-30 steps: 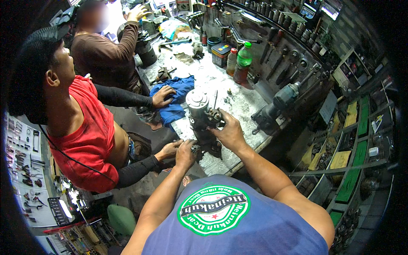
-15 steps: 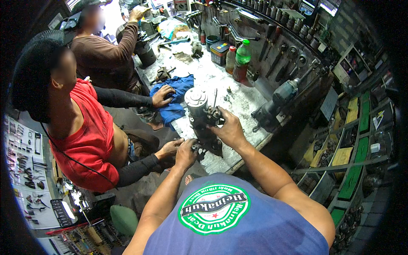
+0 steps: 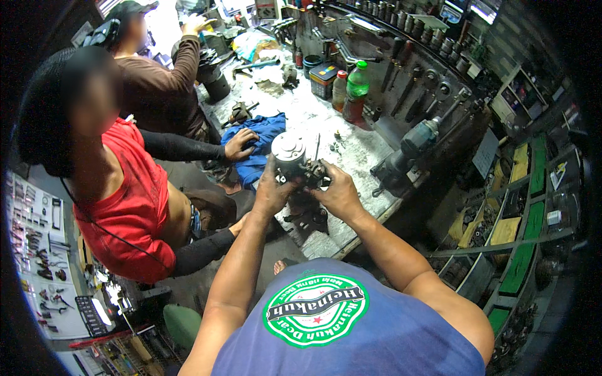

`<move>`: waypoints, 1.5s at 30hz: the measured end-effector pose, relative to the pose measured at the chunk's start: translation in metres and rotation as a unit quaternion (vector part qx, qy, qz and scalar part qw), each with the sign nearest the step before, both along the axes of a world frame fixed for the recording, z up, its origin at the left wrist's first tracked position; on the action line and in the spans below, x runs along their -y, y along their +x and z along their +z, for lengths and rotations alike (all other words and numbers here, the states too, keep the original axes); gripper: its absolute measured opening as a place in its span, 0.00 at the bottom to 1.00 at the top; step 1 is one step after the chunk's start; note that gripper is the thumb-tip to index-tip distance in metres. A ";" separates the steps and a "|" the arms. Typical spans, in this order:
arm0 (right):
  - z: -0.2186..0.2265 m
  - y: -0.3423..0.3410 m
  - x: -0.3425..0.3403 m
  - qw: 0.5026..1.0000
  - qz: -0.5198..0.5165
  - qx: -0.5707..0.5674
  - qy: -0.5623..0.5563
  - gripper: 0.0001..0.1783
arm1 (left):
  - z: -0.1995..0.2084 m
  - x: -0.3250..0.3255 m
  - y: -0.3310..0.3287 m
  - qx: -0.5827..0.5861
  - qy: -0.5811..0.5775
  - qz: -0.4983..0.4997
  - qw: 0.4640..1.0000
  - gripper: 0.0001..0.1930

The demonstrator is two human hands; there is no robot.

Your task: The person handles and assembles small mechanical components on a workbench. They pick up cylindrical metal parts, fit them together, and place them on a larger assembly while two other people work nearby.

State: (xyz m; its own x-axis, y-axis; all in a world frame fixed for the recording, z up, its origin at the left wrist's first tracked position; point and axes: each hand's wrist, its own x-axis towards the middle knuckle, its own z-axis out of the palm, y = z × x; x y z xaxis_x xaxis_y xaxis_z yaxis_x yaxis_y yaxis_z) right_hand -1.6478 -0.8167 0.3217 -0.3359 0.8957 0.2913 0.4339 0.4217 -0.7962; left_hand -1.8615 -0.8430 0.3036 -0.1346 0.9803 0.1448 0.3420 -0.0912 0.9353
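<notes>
Upright on the bench's near corner stands a starter motor, with a silvery round cap on top and a dark, greasy body below. My left hand is wrapped round its left side, thumb pointing inward. On the other side my right hand grips the dark fittings at mid-body, with fingers curled. Both hands partly hide the motor's middle. A blue cloth lies just beyond, under a co-worker's hand. Small loose metal parts are scattered to the motor's right.
A co-worker in a red shirt stands close at left; another in brown is farther back. A power tool lies on the bench's right side. Bottles and a plastic box stand at its back. Parts shelves line the right.
My left hand has moved up from beside the co-worker's lower hand onto the motor. The co-worker's lower hand has drawn back behind my left forearm. My right hand has barely moved.
</notes>
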 end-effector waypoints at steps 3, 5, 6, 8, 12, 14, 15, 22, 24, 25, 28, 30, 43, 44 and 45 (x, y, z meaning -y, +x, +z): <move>0.000 0.007 0.002 1.000 0.011 0.023 -0.004 0.46 | -0.014 -0.004 -0.003 -0.019 0.025 0.000 1.000 0.44; -0.002 0.018 -0.003 0.997 0.037 0.062 0.035 0.49 | -0.023 -0.006 -0.006 -0.006 -0.002 0.005 1.000 0.42; -0.001 0.032 -0.012 0.994 0.090 0.065 0.009 0.51 | -0.026 -0.007 -0.007 -0.035 0.020 0.002 0.999 0.42; -0.002 0.067 -0.031 0.989 0.081 0.070 -0.103 0.44 | -0.030 -0.008 -0.008 -0.032 0.040 0.000 0.999 0.41; -0.027 0.113 -0.041 0.968 -0.022 0.237 -0.077 0.27 | -0.027 -0.008 -0.007 -0.004 0.046 -0.009 0.999 0.41; -0.052 0.112 -0.029 0.966 0.011 0.234 -0.108 0.29 | -0.024 -0.006 -0.005 -0.012 0.039 0.001 0.999 0.41; -0.066 0.106 -0.018 0.960 0.015 0.257 -0.113 0.30 | -0.023 -0.005 -0.004 -0.016 0.034 0.005 0.999 0.41; -0.119 0.073 0.015 0.957 -0.051 0.271 -0.084 0.23 | -0.032 -0.008 -0.008 -0.013 0.029 0.005 0.999 0.41; -0.126 0.075 0.012 0.957 -0.065 0.267 -0.092 0.19 | -0.037 -0.011 -0.008 0.001 0.035 0.004 0.999 0.41; -0.129 0.076 0.011 0.959 -0.062 0.261 -0.089 0.18 | -0.038 -0.012 -0.008 0.019 0.020 0.002 1.000 0.41; -0.130 0.077 0.009 0.966 -0.065 0.241 -0.070 0.16 | -0.038 -0.011 -0.009 0.035 0.028 -0.007 0.999 0.42; -0.116 0.075 0.009 0.968 -0.075 0.231 -0.059 0.16 | -0.034 -0.010 -0.008 0.030 0.025 -0.009 0.999 0.44; 0.080 0.029 0.015 0.994 0.003 0.028 0.105 0.22 | -0.018 -0.006 -0.001 0.026 0.039 0.004 0.999 0.36; 0.080 0.025 0.012 0.994 0.010 0.045 0.098 0.22 | -0.017 -0.005 -0.001 0.031 0.031 0.005 0.999 0.36; 0.079 0.022 0.011 0.994 0.006 0.056 0.093 0.22 | -0.017 -0.004 -0.002 0.039 0.035 0.001 0.999 0.36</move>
State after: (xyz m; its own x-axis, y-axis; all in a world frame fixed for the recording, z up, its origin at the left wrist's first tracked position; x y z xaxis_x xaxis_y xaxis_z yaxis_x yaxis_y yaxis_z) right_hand -1.6258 -0.8272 0.4007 -0.3863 0.8256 0.4113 0.5095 0.5627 -0.6510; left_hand -1.8633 -0.8389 0.2866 -0.1498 0.9679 0.2019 0.2677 -0.1569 0.9507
